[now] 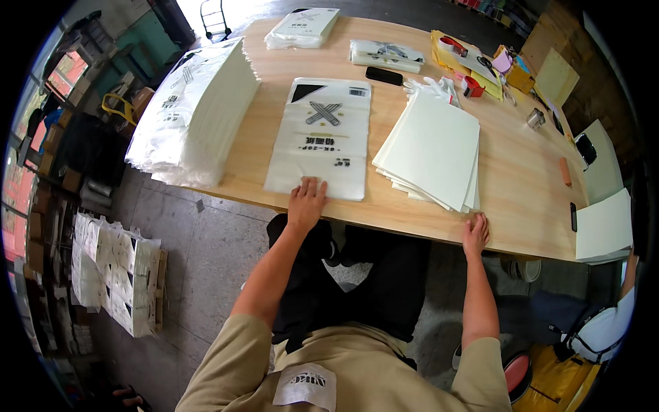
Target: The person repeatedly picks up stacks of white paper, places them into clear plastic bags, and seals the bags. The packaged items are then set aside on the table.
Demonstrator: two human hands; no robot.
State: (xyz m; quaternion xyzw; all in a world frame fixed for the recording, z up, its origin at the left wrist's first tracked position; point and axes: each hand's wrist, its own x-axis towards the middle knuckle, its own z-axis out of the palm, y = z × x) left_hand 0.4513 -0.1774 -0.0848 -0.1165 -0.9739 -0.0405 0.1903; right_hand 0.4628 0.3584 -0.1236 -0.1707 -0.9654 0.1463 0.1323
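Note:
A flat stack of clear printed plastic bags (285,165), with a black corner and a crossed-pencils picture, lies in front of me. My left hand (307,202) rests on its near edge, fingers laid on the plastic and not gripping. My right hand (475,235) is at the table's front edge, just below the near corner of a fanned stack of white paper sheets (432,147). Its fingers are curled, and I see nothing in them. White gloves (436,89) lie partly under the far end of the paper.
A tall pile of packed paper (195,110) stands left on the wooden table (522,178). Farther back are another pack (302,27), folded bags (388,55), a black phone (384,75) and red tape dispensers (472,86). Another person (597,323) is at the lower right.

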